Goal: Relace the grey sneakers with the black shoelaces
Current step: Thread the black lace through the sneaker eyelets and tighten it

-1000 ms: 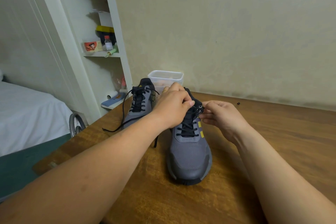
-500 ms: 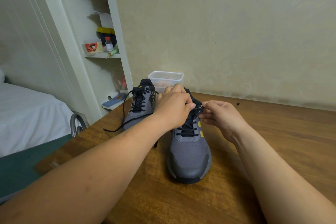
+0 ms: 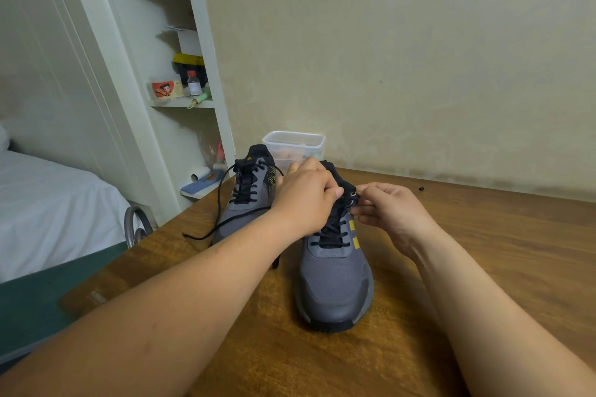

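Two grey sneakers stand toe-towards-me on the wooden table (image 3: 483, 267). The near sneaker (image 3: 335, 284) has yellow stripes and a black lace (image 3: 332, 235) crossed through its lower eyelets. My left hand (image 3: 306, 200) curls over its collar from the left, fingertips pinching at the top eyelets. My right hand (image 3: 387, 209) pinches the right eyelet flap beside a metal eyelet. The far sneaker (image 3: 248, 203) is laced, and its loose black lace end (image 3: 206, 232) trails over the table to the left.
A clear plastic container (image 3: 293, 147) stands behind the sneakers against the wall. A small dark speck (image 3: 421, 188) lies at the back of the table. White shelves (image 3: 190, 103) with bottles and a bed (image 3: 48, 203) are to the left, beyond the table's edge.
Both hands stay at the top eyelets of the near sneaker with only slight finger shifts. The sneakers have not moved.
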A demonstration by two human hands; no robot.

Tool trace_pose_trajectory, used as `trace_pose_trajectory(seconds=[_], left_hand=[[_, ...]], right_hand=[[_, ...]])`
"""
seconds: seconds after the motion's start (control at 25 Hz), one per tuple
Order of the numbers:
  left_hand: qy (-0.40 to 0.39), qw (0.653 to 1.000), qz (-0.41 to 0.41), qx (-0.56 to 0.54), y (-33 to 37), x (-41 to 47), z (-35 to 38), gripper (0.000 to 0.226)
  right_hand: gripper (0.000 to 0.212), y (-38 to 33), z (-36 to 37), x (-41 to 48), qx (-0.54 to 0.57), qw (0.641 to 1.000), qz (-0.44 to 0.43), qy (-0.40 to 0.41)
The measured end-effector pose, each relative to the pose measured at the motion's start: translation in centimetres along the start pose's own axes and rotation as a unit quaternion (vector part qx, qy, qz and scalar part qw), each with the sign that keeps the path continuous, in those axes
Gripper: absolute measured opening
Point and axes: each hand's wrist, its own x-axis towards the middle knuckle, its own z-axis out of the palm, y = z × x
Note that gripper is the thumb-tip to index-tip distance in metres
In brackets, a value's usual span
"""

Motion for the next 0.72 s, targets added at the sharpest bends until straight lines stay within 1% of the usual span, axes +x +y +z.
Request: trace_pose_trajectory(seconds=[0.2, 0.52, 0.72], left_hand=[[-0.024, 0.999, 0.042, 0.021, -0.27, -0.60, 0.09, 0.018], [0.005, 1.000, 0.013, 0.024, -0.12, -0.76, 0.43, 0.024], [-0.024, 0.996, 0.041, 0.072, 0.03, -0.44, -0.18, 0.021]], right_hand=[[0.020, 0.32, -0.43, 0.10, 0.014, 0.999, 0.007, -0.031], [0.025, 0.76, -0.72, 0.43, 0.011, 0.999, -0.001, -0.048], [0.024, 0.63, -0.72, 0.33, 0.010, 0.999, -0.004, -0.048]])
